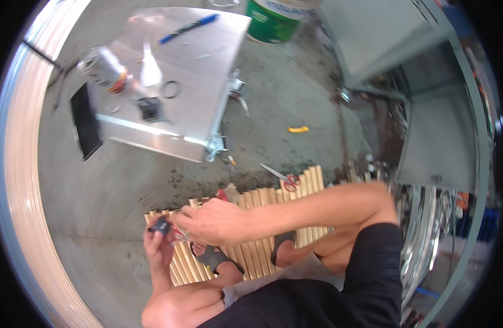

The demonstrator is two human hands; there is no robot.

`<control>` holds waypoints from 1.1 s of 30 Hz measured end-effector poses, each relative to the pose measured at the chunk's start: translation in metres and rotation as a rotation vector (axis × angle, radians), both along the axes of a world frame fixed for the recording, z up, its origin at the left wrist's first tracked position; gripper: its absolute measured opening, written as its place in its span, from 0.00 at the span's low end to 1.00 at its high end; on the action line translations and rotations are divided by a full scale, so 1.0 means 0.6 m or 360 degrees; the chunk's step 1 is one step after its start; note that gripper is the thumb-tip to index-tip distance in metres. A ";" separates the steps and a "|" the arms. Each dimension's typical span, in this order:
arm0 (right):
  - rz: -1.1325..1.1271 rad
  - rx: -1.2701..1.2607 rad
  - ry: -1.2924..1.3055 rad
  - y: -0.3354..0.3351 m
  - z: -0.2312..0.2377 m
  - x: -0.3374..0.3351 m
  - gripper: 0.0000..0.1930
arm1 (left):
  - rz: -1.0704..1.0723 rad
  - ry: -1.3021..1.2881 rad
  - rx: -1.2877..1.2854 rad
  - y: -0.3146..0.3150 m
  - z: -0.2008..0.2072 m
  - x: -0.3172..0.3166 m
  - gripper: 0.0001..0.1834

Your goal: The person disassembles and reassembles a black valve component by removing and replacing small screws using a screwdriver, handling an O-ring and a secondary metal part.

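My left hand (pixel 157 247) is closed round a small black block-shaped part (pixel 161 226), held up above the slatted mat. Right up against that part are the fingers of my right hand (pixel 216 221), bent and pinched together. Something red and pale (pixel 179 235) shows just under the right fingers; it is too small to make out, and whether they grip it is hidden. A similar black block (pixel 150 108) sits on the metal-topped table, beside a black ring (pixel 170 89) and a white nozzle-tipped bottle (pixel 150 71).
The metal table (pixel 202 109) also holds a blue marker (pixel 188 28), a can (pixel 106 70) and a dark phone-like slab (pixel 86 121). Red-handled scissors (pixel 290 182) lie on the mat (pixel 257 254), a yellow tool (pixel 298 129) on the floor. A green-and-white bucket (pixel 273 23) and grey cabinet (pixel 434 136) stand beyond.
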State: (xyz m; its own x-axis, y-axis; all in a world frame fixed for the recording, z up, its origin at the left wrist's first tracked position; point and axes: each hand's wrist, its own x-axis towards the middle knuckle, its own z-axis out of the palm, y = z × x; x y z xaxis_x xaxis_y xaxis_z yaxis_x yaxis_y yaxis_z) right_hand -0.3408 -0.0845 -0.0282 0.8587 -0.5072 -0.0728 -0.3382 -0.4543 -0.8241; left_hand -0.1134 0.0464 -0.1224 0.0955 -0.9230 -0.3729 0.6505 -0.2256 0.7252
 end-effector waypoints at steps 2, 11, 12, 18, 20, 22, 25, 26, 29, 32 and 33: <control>0.0354 -0.0044 0.0258 -0.009 0.010 -0.045 0.11 | 0.0074 -0.0031 0.0000 0.033 -0.024 0.042 0.28; 0.0451 0.0497 0.1065 -0.060 -0.068 -0.247 0.16 | -0.0453 -0.0401 0.0301 0.005 0.106 0.035 0.30; 0.0385 0.0521 0.0954 -0.048 -0.099 -0.251 0.18 | -0.0578 -0.0485 0.0364 -0.007 0.122 0.035 0.31; 0.0032 0.0716 0.0189 0.021 -0.172 -0.267 0.14 | -0.0895 -0.0745 0.0510 -0.074 0.182 0.002 0.32; -0.0007 0.0927 0.0358 0.030 -0.182 -0.275 0.15 | -0.1007 -0.0817 0.0565 -0.087 0.193 -0.012 0.31; -0.0142 0.0987 0.0416 0.036 -0.197 -0.285 0.16 | -0.1118 -0.0888 0.0617 -0.110 0.189 -0.035 0.30; -0.0373 0.0995 0.0225 0.043 -0.213 -0.314 0.18 | -0.1282 -0.0893 0.0527 -0.150 0.153 -0.101 0.28; -0.0460 0.0974 0.0116 0.040 -0.213 -0.326 0.18 | -0.1307 -0.0854 0.0534 -0.154 0.132 -0.110 0.27; -0.0548 0.1075 -0.0093 0.031 -0.208 -0.329 0.18 | -0.1277 -0.0783 0.0592 -0.149 0.102 -0.119 0.26; -0.0673 0.1113 0.0024 0.040 -0.207 -0.344 0.17 | -0.1190 -0.0638 0.0595 -0.135 0.070 -0.112 0.25; -0.0704 0.1162 -0.0036 0.043 -0.213 -0.343 0.16 | -0.1174 -0.0651 0.0576 -0.126 0.071 -0.104 0.25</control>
